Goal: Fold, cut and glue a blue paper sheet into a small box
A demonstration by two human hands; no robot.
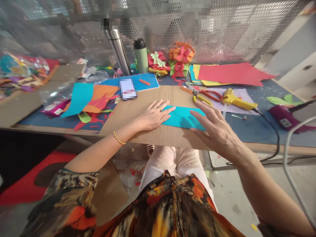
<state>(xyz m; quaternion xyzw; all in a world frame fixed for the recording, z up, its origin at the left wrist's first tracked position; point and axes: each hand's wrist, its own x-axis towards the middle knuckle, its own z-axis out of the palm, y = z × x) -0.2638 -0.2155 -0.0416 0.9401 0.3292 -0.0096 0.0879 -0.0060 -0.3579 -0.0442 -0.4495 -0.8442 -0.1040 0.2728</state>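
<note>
A turquoise sheet of paper lies folded on a brown cardboard sheet at the table's near edge. My left hand lies flat, fingers stretched out, pressing on the paper's left end. My right hand hovers over the paper's right end with its fingers spread and holds nothing.
Orange-handled scissors and a yellow glue gun with a black cord lie just beyond the cardboard at right. Coloured paper sheets, paper gift boxes, a green flask and paper scraps crowd the table. A mesh panel stands behind.
</note>
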